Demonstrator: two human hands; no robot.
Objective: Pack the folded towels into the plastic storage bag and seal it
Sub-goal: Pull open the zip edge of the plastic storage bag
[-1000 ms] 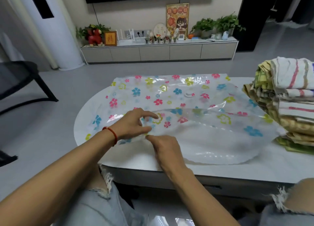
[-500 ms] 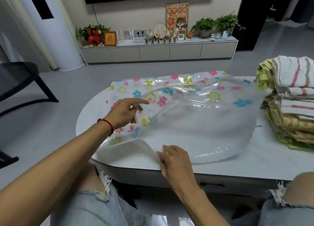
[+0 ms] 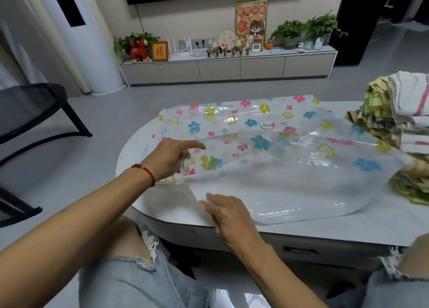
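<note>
Far wall: you've got a long low cabinet [image 3: 228, 69] there.
On it: red plush toy [image 3: 138, 50], framed poster [image 3: 251, 23], leafy plants [image 3: 306, 29].
Your left: black chair [image 3: 34, 113].

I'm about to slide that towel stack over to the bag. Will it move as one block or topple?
The towel stack looks tall and uneven, with edges sticking out, so it would probably lean or shed top layers if pushed high. Soft folded cloth likely sags when lifted. Pushing low, or moving a few at a time, seems safer.
</note>
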